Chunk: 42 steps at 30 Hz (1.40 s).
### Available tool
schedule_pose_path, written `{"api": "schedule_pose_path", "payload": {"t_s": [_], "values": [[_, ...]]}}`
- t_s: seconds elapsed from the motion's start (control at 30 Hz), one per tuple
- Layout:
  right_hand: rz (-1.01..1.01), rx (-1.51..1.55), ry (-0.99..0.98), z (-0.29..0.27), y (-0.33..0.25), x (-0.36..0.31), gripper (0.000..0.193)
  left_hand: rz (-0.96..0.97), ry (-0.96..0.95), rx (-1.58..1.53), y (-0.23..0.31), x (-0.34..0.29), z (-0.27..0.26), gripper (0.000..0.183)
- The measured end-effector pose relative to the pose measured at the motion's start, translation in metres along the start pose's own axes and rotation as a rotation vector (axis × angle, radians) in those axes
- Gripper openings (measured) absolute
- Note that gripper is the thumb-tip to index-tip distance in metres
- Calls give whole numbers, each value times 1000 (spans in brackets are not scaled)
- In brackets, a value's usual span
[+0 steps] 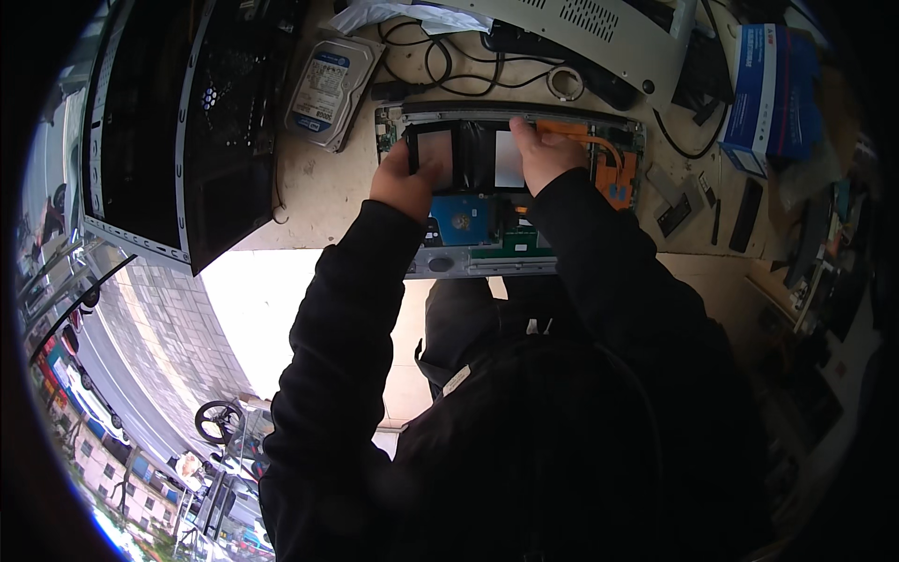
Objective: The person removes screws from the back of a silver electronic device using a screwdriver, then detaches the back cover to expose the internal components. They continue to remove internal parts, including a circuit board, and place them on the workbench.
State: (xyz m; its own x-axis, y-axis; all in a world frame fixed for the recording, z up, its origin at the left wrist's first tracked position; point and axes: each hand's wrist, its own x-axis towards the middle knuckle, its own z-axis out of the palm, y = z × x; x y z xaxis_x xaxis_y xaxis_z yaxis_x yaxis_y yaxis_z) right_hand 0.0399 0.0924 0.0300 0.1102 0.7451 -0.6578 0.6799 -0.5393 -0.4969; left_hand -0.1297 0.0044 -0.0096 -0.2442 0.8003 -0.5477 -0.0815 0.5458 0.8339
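Note:
An opened laptop base [482, 266] lies on the bench in front of me, its inner parts bare. Both my hands grip a flat black laptop battery [476, 157] with two silvery panels, held over the laptop's upper middle. My left hand [405, 184] is closed on its left end, thumb on top. At its right end my right hand [545, 157] is closed too, thumb pointing away from me. Below the battery sit a blue drive [462, 220] and a green circuit board [508, 236]. Copper-coloured heat pipes [613, 155] show to the right. The fingers underneath are hidden.
A loose hard drive [323, 94] rests left of the laptop, beside a dark computer case [225, 122]. Black cables [449, 67] and a tape roll [565, 84] lie behind. A blue box [773, 89] and small parts [676, 199] are on the right.

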Motion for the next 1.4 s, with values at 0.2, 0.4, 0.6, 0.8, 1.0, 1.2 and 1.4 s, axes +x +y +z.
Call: {"api": "schedule_pose_path", "payload": {"t_s": [0.2,0.4,0.6,0.8,1.0,1.2,1.4], "values": [[165,29,185,25,-5,12,54,-17,-15,-96,0,0,3,34],[245,60,165,23,-15,18,47,20,-8,-81,-6,2,4,33],[156,-85,261,37,-3,22,52,14,-27,-12,-12,8,2,33],[258,-49,154,31,-12,27,53,15,-42,-28,-9,8,2,32],[309,-119,130,33,-11,36,56,33,-36,-33,-15,9,1,32],[197,-154,312,41,-10,21,55,-120,-64,-86,-15,23,-4,37],[324,-82,210,32,-20,28,53,-217,44,441,12,56,-15,40]]}}
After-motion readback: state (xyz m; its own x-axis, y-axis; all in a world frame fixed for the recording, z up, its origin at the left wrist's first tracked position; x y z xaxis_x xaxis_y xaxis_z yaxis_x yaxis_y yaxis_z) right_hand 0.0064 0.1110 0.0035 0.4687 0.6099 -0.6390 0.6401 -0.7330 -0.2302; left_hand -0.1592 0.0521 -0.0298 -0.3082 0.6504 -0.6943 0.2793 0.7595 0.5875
